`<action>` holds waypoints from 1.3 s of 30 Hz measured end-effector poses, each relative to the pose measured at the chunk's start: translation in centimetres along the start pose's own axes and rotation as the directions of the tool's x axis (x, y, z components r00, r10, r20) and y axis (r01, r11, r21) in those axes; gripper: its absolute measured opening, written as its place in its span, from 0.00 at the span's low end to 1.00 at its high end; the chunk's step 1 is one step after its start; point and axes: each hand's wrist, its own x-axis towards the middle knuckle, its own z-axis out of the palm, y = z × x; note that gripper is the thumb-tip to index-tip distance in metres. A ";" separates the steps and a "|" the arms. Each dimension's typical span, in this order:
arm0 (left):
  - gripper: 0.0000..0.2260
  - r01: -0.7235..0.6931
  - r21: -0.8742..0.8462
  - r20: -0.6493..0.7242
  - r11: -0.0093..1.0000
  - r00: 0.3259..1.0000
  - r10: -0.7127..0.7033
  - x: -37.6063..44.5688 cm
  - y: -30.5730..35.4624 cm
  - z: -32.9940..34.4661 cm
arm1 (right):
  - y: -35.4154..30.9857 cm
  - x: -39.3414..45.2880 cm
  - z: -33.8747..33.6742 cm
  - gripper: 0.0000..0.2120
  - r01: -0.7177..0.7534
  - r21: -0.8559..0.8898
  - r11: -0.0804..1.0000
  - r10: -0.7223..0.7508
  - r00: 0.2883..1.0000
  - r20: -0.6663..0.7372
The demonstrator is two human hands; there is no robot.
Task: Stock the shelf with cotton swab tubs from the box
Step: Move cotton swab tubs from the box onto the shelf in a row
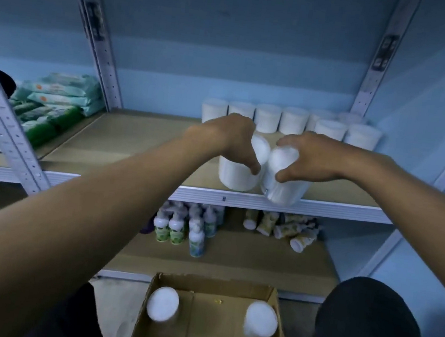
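My left hand (pixel 230 138) grips a white cotton swab tub (pixel 238 174) from above, over the front of the wooden shelf (pixel 135 142). My right hand (pixel 308 157) grips a second white tub (pixel 283 187), tilted, at the shelf's front edge and touching the first. Several white tubs (pixel 293 121) stand in rows at the back right of the shelf. Below, an open cardboard box (pixel 212 322) on the floor holds two tubs, one at the left (pixel 163 303) and one at the right (pixel 261 320).
Green and white wipe packs (pixel 54 102) are stacked on the shelf to the left, past a metal upright (pixel 102 44). The lower shelf carries small bottles (pixel 181 224), some standing, and others lying on their sides (pixel 284 228). My knee (pixel 370 323) is beside the box at right.
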 end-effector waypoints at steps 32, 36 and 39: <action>0.34 -0.064 0.040 0.114 0.997 0.992 0.059 8.4 2.0 3.5 | 4.5 7.0 2.1 0.47 -0.058 -0.219 0.974 0.074 0.995 0.067; 0.34 -0.055 0.013 0.085 0.998 0.995 0.053 9.9 1.6 3.8 | 5.6 8.1 1.7 0.48 -0.059 -0.186 0.981 0.071 0.996 0.059; 0.36 -0.051 -0.019 0.067 0.999 0.996 0.052 11.3 1.1 4.2 | 6.6 9.0 1.6 0.48 -0.063 -0.152 0.986 0.070 0.997 0.042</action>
